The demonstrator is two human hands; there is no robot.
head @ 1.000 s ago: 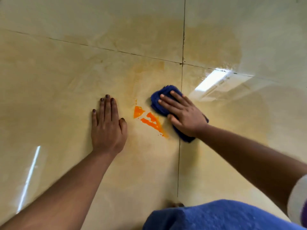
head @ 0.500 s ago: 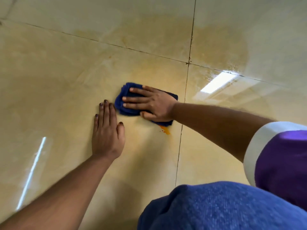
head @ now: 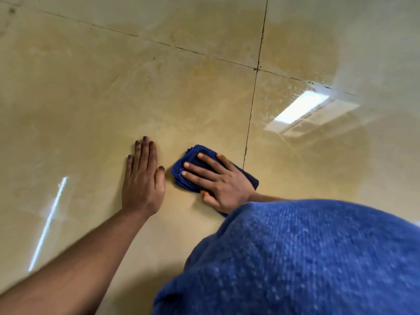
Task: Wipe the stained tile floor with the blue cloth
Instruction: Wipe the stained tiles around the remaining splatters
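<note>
A folded dark blue cloth point(head: 185, 165) lies on the glossy beige tile floor point(head: 95, 92). My right hand point(head: 218, 180) presses flat on the cloth with straight, spread fingers, a little left of the vertical grout line. Just left of the cloth, my left hand point(head: 142, 178) rests flat on the tile, fingers together, close to it without touching. No bright orange stain shows around the cloth; only a faint yellowish film tints the tiles.
Grout lines point(head: 251, 110) cross at the upper right. A window reflection point(head: 300, 109) shines on the wet tile to the right. My blue-clad knee point(head: 306, 258) fills the lower right and hides my right forearm.
My right hand swept the cloth left over the orange stain, then back toward me. The orange patches seen one second ago no longer show. My left hand stayed planted.
</note>
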